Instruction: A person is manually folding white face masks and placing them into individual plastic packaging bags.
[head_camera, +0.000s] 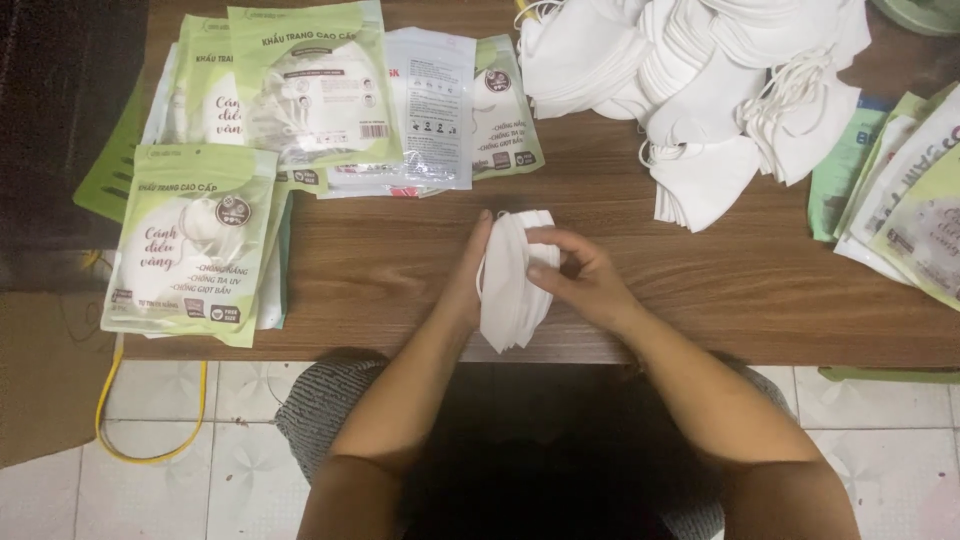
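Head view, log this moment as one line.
left hand: holds mask stack | right hand: grips same stack | loose masks: piled beyond | green packets: left of hands

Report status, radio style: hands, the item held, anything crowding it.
Left hand and right hand both clamp a stack of folded white masks upright on the wooden table. Green packets left, loose mask pile right; both apart.

We see our two arms bare from above the elbow down to the wrist, with no sleeves showing on either; our left hand (468, 280) and our right hand (585, 280) wear no gloves, rings, watch or bands that we can make out; below the forearms we wear a dark garment over the lap, edged at both sides by grey, finely ribbed knit fabric.
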